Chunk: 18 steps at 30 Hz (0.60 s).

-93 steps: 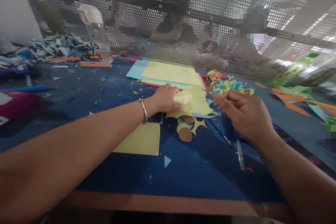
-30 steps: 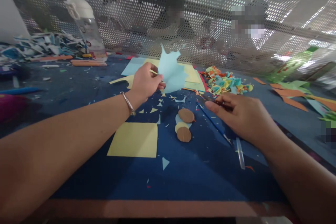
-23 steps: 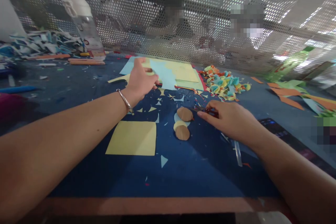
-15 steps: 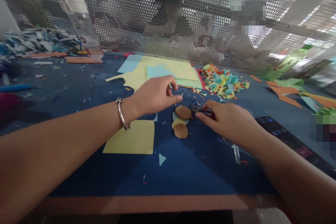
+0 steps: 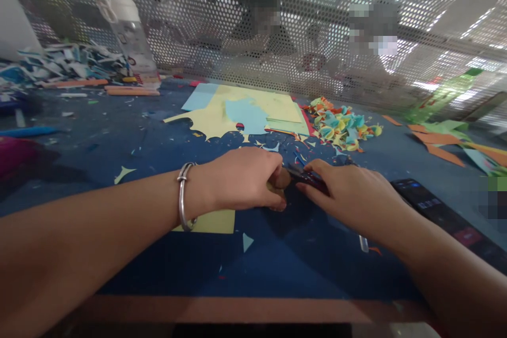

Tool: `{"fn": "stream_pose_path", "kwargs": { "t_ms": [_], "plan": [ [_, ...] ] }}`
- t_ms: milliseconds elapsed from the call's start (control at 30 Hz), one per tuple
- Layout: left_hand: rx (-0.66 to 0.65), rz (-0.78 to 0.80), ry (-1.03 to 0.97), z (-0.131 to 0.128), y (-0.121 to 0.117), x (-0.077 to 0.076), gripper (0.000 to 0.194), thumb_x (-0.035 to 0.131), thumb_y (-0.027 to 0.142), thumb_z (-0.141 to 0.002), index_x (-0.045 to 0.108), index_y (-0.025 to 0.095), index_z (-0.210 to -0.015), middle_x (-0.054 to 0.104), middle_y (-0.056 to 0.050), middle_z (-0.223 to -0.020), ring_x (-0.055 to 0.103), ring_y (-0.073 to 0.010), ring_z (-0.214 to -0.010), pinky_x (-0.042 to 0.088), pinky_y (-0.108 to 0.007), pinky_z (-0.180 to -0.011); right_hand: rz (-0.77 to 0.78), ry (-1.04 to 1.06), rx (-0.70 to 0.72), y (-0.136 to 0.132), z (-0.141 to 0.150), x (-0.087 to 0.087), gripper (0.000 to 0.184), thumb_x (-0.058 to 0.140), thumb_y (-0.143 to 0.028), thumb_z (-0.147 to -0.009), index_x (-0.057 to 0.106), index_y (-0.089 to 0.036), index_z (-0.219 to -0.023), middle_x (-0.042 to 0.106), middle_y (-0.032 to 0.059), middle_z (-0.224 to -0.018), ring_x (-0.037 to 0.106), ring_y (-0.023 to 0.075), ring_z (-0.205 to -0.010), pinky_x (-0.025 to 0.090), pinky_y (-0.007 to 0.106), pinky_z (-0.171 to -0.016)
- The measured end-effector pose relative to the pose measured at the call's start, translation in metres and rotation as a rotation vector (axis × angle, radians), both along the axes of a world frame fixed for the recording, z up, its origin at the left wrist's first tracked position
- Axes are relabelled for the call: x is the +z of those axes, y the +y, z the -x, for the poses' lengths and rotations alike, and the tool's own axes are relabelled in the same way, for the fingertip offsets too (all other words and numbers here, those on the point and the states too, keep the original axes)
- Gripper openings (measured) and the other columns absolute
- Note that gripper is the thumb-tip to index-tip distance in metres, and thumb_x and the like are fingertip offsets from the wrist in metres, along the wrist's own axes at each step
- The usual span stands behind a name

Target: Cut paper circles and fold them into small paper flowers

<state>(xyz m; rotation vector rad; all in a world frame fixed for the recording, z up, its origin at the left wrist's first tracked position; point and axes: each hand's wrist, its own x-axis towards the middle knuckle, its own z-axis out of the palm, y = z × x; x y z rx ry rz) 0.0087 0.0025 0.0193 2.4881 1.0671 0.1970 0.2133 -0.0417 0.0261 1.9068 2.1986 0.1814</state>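
Observation:
My left hand (image 5: pixel 245 177), a silver bangle on its wrist, is closed over a small group of round brown and yellow paper pieces (image 5: pixel 282 179). Its thumb and fingers are on either side of them and hide most of the stack. Just to the right, my right hand (image 5: pixel 348 190) grips a pair of dark scissors (image 5: pixel 317 181) whose blades point left toward the discs. Under my left wrist lies a yellow paper sheet (image 5: pixel 217 222), partly covered.
Cut yellow and blue sheets (image 5: pixel 245 111) lie ahead, beside a heap of small coloured paper pieces (image 5: pixel 343 125). A phone (image 5: pixel 439 211) rests at right, near orange strips (image 5: pixel 439 138). A bottle (image 5: pixel 132 42) stands back left. Perforated metal mesh (image 5: pixel 190 26) borders the far side.
My left hand has come down and closed around the round paper pieces, which lay uncovered before. My right hand still holds the scissors close by. A yellow scrap now shows at left.

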Motion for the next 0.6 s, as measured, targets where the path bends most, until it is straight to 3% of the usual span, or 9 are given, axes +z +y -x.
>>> {"fn": "stream_pose_path", "kwargs": {
  "t_ms": [133, 233, 433, 600],
  "plan": [
    [-0.065, 0.022, 0.025, 0.001, -0.002, 0.009, 0.03, 0.079, 0.045, -0.072, 0.062, 0.022, -0.081, 0.068, 0.0, -0.081, 0.056, -0.0172, -0.067, 0.029, -0.029, -0.052, -0.013, -0.032, -0.005, -0.002, 0.0, 0.001, 0.03, 0.046, -0.051, -0.098, 0.062, -0.026, -0.099, 0.077, 0.0065, -0.083, 0.073, 0.0329, -0.078, 0.02, 0.032, -0.054],
    [-0.141, 0.088, 0.029, -0.001, -0.003, 0.013, 0.028, 0.078, 0.044, -0.075, 0.063, 0.021, -0.075, 0.067, 0.001, -0.076, 0.056, -0.0165, -0.066, 0.031, -0.029, -0.056, -0.017, -0.042, -0.001, -0.003, 0.0, 0.003, 0.03, 0.047, -0.052, -0.098, 0.061, -0.025, -0.097, 0.077, 0.005, -0.082, 0.073, 0.032, -0.077, 0.019, 0.032, -0.053],
    [-0.031, -0.128, -0.164, -0.008, 0.005, -0.007, 0.036, 0.075, 0.045, -0.078, 0.063, 0.02, -0.102, 0.061, -0.006, -0.105, 0.059, -0.0209, -0.085, 0.039, -0.03, -0.068, -0.006, -0.077, 0.011, -0.002, 0.001, 0.003, 0.027, 0.047, -0.047, -0.098, 0.063, -0.025, -0.102, 0.076, 0.0054, -0.08, 0.074, 0.0321, -0.076, 0.017, 0.031, -0.052],
    [0.038, -0.213, -0.093, 0.0, 0.024, -0.014, 0.012, 0.059, 0.027, -0.084, 0.064, 0.018, -0.092, 0.06, -0.007, -0.099, 0.057, -0.0179, -0.075, 0.04, -0.031, -0.067, -0.038, -0.073, -0.003, 0.002, -0.002, 0.0, 0.032, 0.044, -0.05, -0.098, 0.064, -0.026, -0.106, 0.076, 0.0048, -0.078, 0.073, 0.0323, -0.074, 0.019, 0.032, -0.052]
  ]
}}
